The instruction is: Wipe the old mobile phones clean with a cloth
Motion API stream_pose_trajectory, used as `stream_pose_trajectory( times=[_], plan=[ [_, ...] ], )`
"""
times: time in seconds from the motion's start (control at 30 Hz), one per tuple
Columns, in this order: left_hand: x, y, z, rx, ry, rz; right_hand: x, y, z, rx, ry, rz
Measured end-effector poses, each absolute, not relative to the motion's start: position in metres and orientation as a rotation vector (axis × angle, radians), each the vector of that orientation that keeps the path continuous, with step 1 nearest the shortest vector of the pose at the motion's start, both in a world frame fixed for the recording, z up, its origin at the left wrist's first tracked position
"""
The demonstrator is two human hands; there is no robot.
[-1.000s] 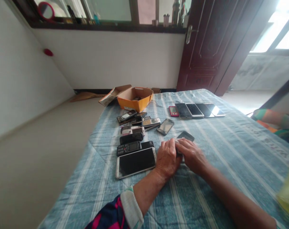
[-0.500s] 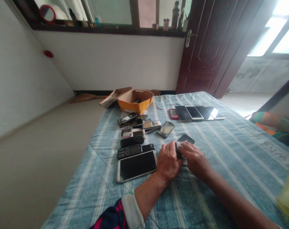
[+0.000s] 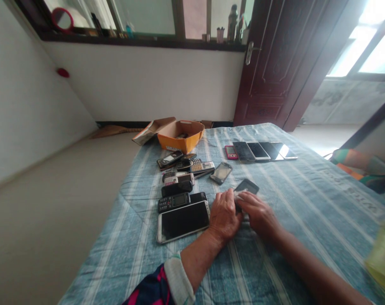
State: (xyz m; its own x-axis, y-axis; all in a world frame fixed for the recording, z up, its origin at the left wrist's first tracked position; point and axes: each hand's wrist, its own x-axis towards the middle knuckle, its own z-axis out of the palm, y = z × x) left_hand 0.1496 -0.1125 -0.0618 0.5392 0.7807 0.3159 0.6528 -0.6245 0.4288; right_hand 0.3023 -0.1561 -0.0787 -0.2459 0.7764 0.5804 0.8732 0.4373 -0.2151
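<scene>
One dark device (image 3: 238,207) between the fingers (image 3: 224,201)

It looks like a home: panelled door (image 3: 272,67), pink-rimmed mirror (image 3: 62,20).

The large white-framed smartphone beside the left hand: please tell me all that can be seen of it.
The large white-framed smartphone lies face up on the blue striped cloth, slightly askew. It is a rounded rectangle with a pale, plastic-looking rim and a black screen that shows no lit image. Its far edge lies along the black keypad phone; its right end is by the left hand. Whether either touches it, I cannot tell.
</scene>
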Motion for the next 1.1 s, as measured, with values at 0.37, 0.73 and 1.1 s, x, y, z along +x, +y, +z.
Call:
stream_pose_trajectory(
  times=[0.37, 0.73, 1.1],
  plan=[
    [0.152, -0.111, -0.063, 2.562, 1.217, 0.741, 0.327, -0.124, -0.066, -1.754, -1.919, -0.118],
    [0.151, -0.109, -0.062, 2.586, 1.201, 0.767, 0.312, -0.141, -0.063, -1.735, -1.988, -0.075],
    [0.153, -0.107, -0.059, 2.61, 1.189, 0.764, 0.308, -0.148, -0.063, -1.547, -2.156, -0.075]
  ],
)
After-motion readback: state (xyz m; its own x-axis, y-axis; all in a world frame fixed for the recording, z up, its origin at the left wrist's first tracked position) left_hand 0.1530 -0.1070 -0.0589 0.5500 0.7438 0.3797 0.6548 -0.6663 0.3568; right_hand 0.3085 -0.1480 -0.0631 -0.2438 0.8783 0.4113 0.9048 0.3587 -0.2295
